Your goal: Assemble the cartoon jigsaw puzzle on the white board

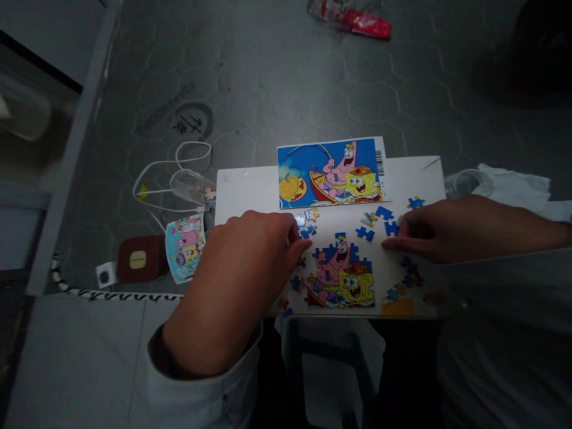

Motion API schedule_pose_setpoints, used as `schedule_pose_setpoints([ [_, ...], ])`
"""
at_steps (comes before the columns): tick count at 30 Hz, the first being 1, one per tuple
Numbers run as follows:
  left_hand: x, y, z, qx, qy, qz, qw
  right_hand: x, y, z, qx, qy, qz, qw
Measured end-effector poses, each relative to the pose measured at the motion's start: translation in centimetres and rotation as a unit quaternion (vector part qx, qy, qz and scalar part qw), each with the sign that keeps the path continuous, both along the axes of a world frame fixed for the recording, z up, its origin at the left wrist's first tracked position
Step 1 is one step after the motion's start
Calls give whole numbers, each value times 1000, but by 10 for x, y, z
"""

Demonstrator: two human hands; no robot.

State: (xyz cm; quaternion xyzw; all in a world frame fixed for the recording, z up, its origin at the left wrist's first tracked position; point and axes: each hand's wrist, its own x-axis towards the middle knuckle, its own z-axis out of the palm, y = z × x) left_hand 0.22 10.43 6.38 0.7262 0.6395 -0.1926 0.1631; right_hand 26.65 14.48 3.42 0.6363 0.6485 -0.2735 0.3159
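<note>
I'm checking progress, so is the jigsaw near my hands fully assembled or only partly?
Only partly. The jigsaw has a ragged upper edge with exposed tabs and notches, and loose pieces lie around it.

Red packet [370,25] on grey floor tiles [268,89] — white cable [170,191] near a brown box [155,259].

The light is dim, with a soft sheen across the upper middle of the grey floor [259,83], which is patterned with outlined polygons and bears 1 round dark emblem [193,120] with lettering beside it. At lower left, pale floor tiles [84,351] meet the grey surface along a black-and-white striped strip [120,295]. A pale raised edge [92,101] runs down the left side. In the middle stands 1 white tabletop [245,190], with 1 dark stool [293,363] below its near edge.
</note>
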Motion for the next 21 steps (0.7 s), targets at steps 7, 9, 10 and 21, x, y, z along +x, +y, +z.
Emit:
schedule_pose_setpoints([
  [7, 0, -2, 0, -1, -7, -3, 1000, -4, 0, 5, -5, -1, -3, 1000],
  [9, 0, -2, 1, -3, -10, -7, 1000, -5, 0, 6, -1, 9, -8, 1000],
  [10, 1, -2, 1, -5, -12, -9, 1000, -4, 0, 6, 0, 15, -6, 1000],
  [21, 3, -1, 1, -3, -1, -13, 1000, -4, 1, 4, 2, 22, -2, 1000],
])
